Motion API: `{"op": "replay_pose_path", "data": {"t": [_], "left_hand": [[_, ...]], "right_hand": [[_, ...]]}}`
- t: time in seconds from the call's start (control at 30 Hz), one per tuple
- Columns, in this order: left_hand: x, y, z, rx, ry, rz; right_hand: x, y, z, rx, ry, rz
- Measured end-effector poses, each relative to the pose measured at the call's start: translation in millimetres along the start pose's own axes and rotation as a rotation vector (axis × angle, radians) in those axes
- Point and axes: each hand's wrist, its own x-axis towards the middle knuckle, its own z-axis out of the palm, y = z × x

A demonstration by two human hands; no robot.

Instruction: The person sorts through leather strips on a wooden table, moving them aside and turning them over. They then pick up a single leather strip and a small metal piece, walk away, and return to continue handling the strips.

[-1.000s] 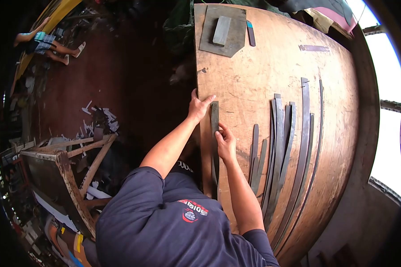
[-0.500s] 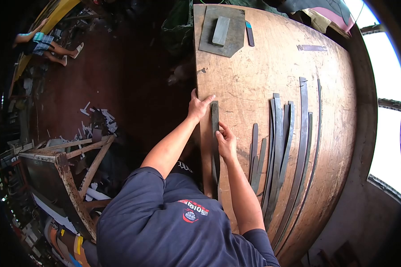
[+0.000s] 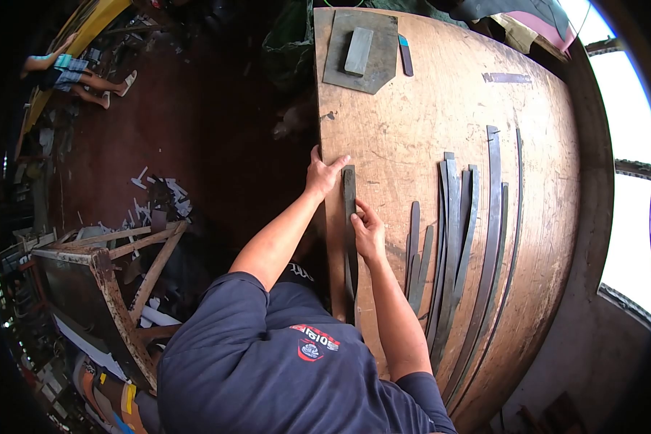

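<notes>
A long, dark flat strip lies along the near left edge of the wooden table, running toward my body. My left hand grips the table edge beside the strip's far end, thumb stretched over the top and most fingers hidden. With thumb and forefinger, my right hand holds the strip's right side a little lower down. Several short dark strips lie right of that hand. Beyond them rest longer dark strips, roughly parallel.
At the table's far left, a whetstone-like grey block sits on a dark plate, beside a blue-tipped cutter. A wooden frame and white scraps are on the floor at left. A seated person is farther off.
</notes>
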Motion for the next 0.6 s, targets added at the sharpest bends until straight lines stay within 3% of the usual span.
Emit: {"op": "replay_pose_path", "data": {"t": [0.23,0.6], "left_hand": [[-3,8,-1,0.001,-0.012,-0.007],[-6,15,-2,0.016,-0.009,-0.017]], "right_hand": [[-3,0,1,0.148,-0.014,-0.001],[1,1,1,0.031,0.007,0.022]]}}
